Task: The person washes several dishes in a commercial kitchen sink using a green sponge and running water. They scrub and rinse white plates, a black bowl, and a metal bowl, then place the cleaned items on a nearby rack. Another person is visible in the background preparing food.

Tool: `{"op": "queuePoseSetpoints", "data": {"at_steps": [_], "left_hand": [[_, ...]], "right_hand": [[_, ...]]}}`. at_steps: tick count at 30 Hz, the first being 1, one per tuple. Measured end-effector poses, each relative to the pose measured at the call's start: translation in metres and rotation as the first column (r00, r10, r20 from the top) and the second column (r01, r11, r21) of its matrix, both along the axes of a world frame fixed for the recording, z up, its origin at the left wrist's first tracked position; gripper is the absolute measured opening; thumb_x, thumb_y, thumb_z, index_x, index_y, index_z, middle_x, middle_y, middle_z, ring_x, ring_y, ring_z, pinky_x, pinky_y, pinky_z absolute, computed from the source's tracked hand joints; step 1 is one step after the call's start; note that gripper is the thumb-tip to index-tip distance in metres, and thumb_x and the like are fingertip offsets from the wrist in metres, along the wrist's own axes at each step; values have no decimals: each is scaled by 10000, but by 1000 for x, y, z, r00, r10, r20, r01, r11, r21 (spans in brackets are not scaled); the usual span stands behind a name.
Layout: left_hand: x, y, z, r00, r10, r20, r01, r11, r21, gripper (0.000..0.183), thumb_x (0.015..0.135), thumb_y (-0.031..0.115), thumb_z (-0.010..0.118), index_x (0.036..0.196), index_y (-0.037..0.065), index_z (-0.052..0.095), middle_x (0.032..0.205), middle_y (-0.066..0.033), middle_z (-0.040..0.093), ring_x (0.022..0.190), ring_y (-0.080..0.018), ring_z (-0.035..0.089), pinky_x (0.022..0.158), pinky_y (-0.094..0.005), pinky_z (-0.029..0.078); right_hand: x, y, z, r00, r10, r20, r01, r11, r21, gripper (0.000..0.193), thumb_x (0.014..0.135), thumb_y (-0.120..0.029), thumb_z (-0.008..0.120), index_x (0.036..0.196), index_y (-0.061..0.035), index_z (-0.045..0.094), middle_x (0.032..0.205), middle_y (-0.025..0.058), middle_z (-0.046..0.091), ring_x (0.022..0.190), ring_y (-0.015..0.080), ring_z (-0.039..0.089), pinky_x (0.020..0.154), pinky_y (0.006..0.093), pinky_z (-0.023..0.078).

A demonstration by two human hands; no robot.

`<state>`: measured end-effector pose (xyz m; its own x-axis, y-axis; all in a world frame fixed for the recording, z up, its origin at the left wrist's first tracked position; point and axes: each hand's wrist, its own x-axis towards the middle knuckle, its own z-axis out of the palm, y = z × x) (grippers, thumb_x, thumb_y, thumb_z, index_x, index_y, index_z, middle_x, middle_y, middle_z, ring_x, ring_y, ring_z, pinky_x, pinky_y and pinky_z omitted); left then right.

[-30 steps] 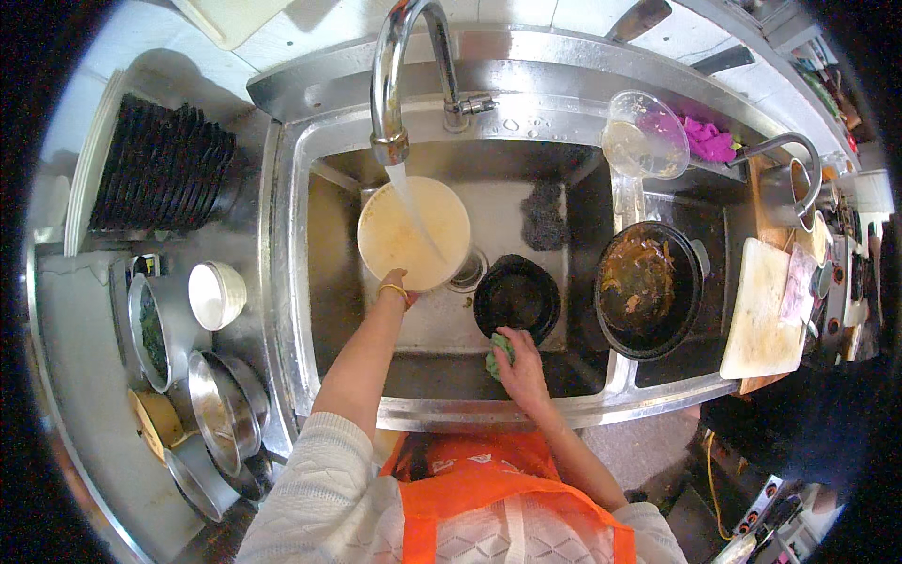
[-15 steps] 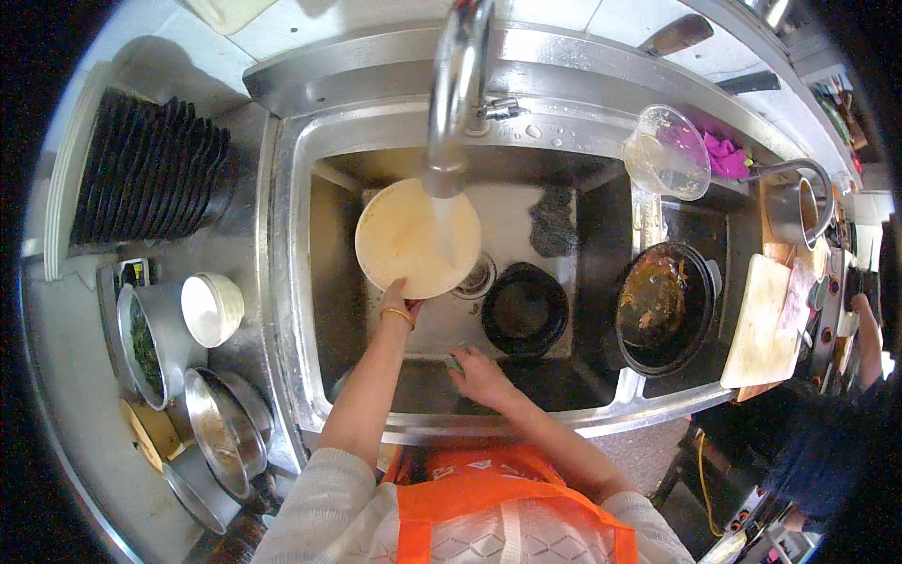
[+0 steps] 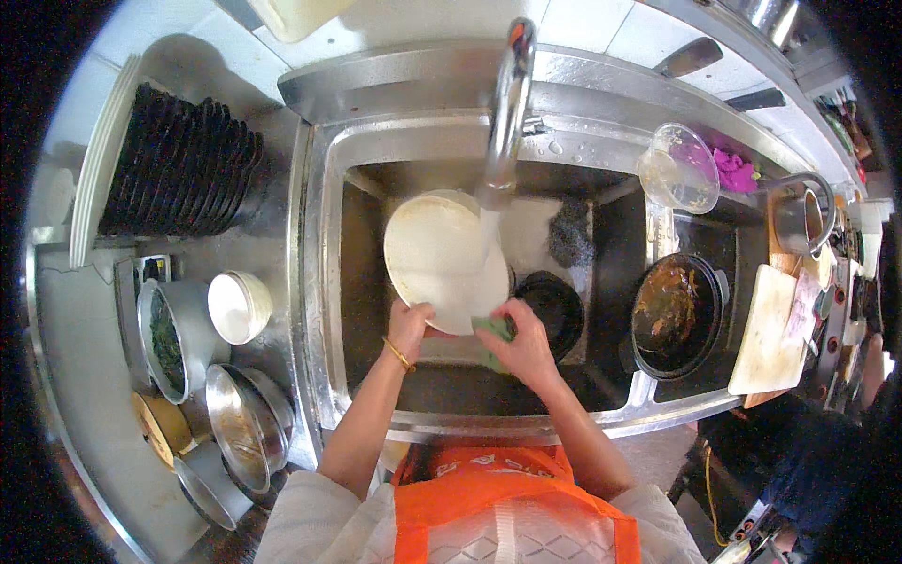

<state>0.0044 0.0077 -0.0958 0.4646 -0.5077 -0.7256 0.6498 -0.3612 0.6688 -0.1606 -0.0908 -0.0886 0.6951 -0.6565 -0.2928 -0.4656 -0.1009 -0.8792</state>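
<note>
Toward the left edge of the sink (image 3: 324, 282), the pale bowl (image 3: 437, 254) is clamped by the left hand (image 3: 407, 329). The green sponge (image 3: 490, 338), clamped in the right hand (image 3: 526, 346), has been brought to the bowl's rim; both hands are now engaged there.

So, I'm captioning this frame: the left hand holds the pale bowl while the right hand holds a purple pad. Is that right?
Not quite: the pad in the right hand is green, as the head view shows. The left hand does hold the pale bowl.
</note>
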Motion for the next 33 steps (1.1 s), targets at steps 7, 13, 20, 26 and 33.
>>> {"op": "queuePoseSetpoints", "data": {"at_steps": [7,13,20,26,33], "left_hand": [[3,-3,44,967,-231,-105,217,968,-127,532,631,15,485,1162,41,465,973,-78,572,850,-219,597,692,-366,553],[-11,1,63,897,-416,-149,419,908,-12,535,637,-26,500,1163,60,453,946,-56,578,785,-183,594,608,-309,530],[-20,-6,67,871,-468,-147,461,884,-83,496,653,-23,516,1144,28,462,988,-101,577,807,-222,608,599,-339,557],[-34,19,67,835,-500,230,501,863,59,457,676,-9,514,1131,-12,473,973,-106,589,834,-219,604,630,-327,540],[20,-16,69,821,-570,-21,570,818,78,391,707,94,634,1075,2,541,955,-50,615,843,-149,600,705,-286,493]], "right_hand": [[55,11,-26,967,27,252,-26,1000,-10,317,809,0,474,1117,-49,529,1217,169,456,1178,323,400,982,390,302],[86,-30,-48,913,-150,380,305,868,-391,364,697,52,524,1050,-25,475,1043,185,490,1012,363,448,863,436,347],[112,-35,-43,806,-117,580,443,768,-462,281,705,-7,490,983,-41,477,975,170,476,924,348,447,784,468,343],[88,-67,-71,949,-305,-77,233,846,-479,202,830,-215,461,867,-63,588,869,184,581,855,357,548,764,469,416],[98,-59,-44,980,6,201,106,833,-543,252,831,-276,497,910,-61,602,899,178,590,822,355,567,702,452,450]]}}
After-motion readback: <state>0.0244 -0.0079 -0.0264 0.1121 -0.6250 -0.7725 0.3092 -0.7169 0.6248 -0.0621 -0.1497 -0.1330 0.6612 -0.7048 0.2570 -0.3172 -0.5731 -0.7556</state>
